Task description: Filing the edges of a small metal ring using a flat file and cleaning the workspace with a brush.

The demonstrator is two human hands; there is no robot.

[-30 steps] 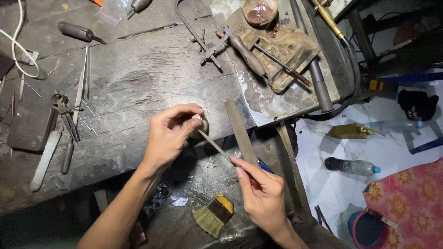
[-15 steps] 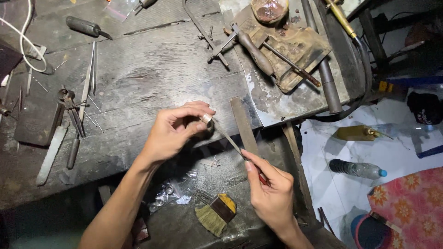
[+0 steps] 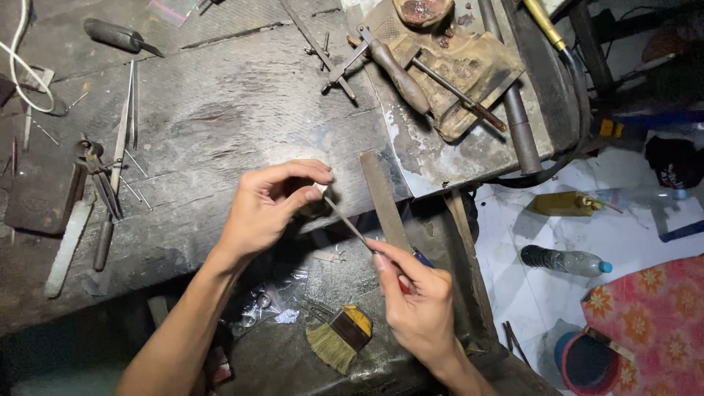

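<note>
My left hand (image 3: 268, 204) pinches a small pale metal piece (image 3: 320, 188) between thumb and fingertips at the worn edge of the dark workbench (image 3: 213, 125). My right hand (image 3: 418, 297) grips the handle end of a thin needle file (image 3: 348, 222), whose tip rests against the small piece. A wide flat file (image 3: 383, 198) lies just right of the needle file, pointing away from me. Most of the small piece is hidden by my fingers.
Pliers (image 3: 99, 194), thin rods and a pale flat bar (image 3: 67, 248) lie at the left of the bench. A metal-clad corner holds a wooden-handled tool (image 3: 400, 73) and brown cloth. A small brush (image 3: 337, 339) sits below my hands. A bottle (image 3: 561, 260) and red bucket (image 3: 590, 363) stand on the floor at the right.
The view has shifted slightly, so the bench tools sit higher in the frame. Both hands keep their grips, and the needle file has slid a little along the small piece.
</note>
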